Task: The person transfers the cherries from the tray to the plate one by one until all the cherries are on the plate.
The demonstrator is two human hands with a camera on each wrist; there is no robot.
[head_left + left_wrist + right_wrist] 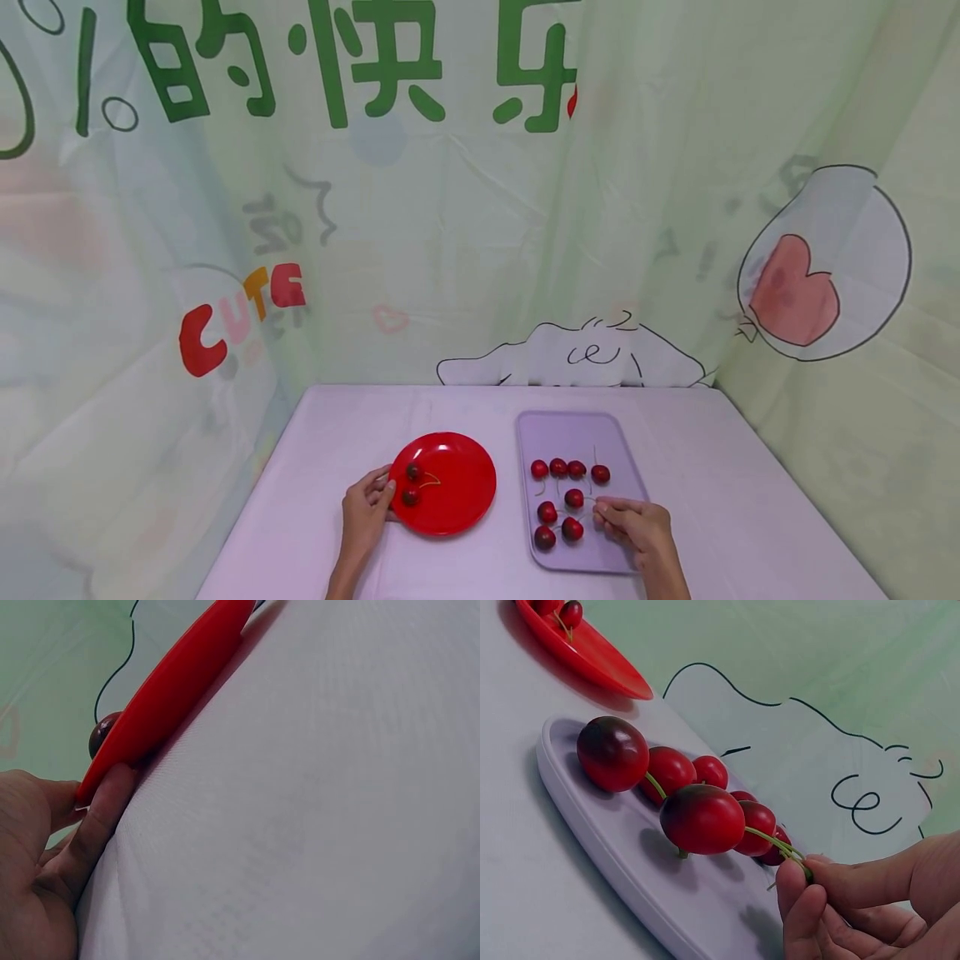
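Observation:
My left hand point(365, 510) grips the left rim of a red plate point(461, 492), thumb on top and a finger beneath the edge in the left wrist view. Two dark red cherries point(412, 484) with stems lie on the plate near that thumb. Over the right side of a lavender tray point(570, 429), my right hand point(636, 527) pinches green cherry stems point(780, 844) between thumb and fingertips. A cherry point(703, 820) close to those fingers overlaps others behind it; which cherries hang from the pinched stems I cannot tell.
Several more cherries point(558, 468) lie on the tray, a row of them farther back. Plate and tray stand side by side on a white-covered table point(420, 575). A printed curtain point(480, 250) closes off the back and both sides.

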